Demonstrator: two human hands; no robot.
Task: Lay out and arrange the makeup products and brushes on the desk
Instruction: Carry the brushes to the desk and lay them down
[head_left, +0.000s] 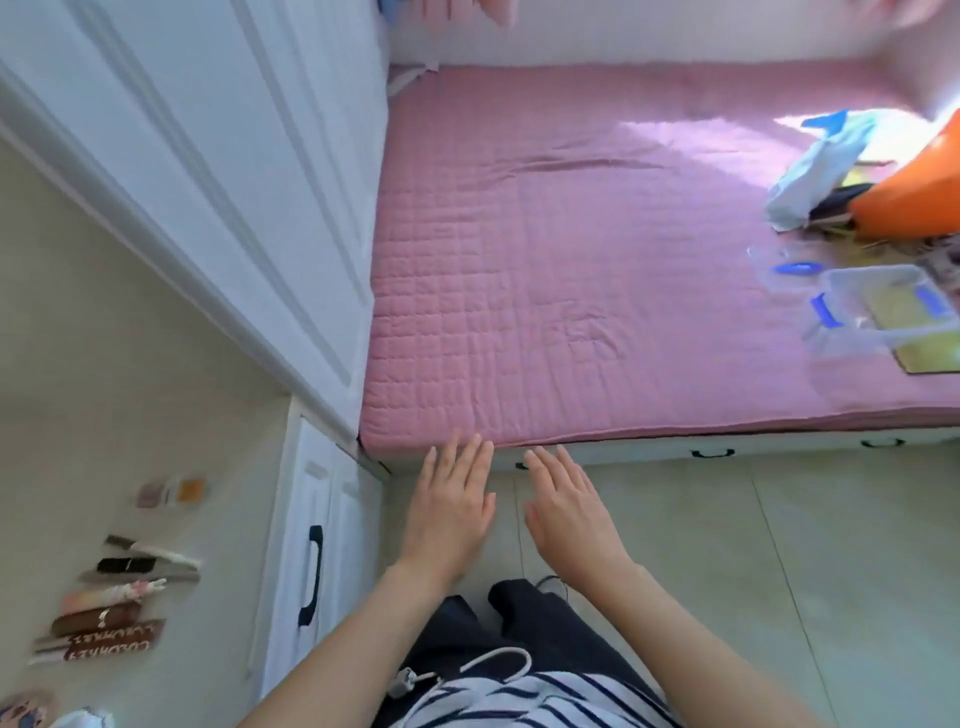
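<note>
the pink quilted bed cover (571, 260) took up most of the view. no makeup could be made out on it, though the clutter by its right edge was too blurred to sort. the cream desk top (78, 364) ran down the left side, and the task's things lay there, near its front edge: a neat row of makeup products, each set crosswise and close to the next. from the far end of the row came small square pans (171, 491), then slim brushes and dark sticks (150, 556), then a brown lettered palette (109, 642). more items at the desk's near corner were cut off by the frame. going by that tidy row, the laying out looked largely done. what was left seemed at most small straightening, or fetching anything kept elsewhere.

a clear plastic box with blue clips (883, 306) sat open by the right edge of the bed. something flat and yellowish showed through it, but whether it lay inside the box or under it could not be told. its clear lid with a blue handle (779, 265) lay just beside it, toward the middle of the bed.

the left hand (452, 514) and the right hand (566, 514) were held out side by side, palms down, in front of the bed's near edge and well apart from the desk. the fingers of both were straight and relaxed, grasping nothing.
</note>
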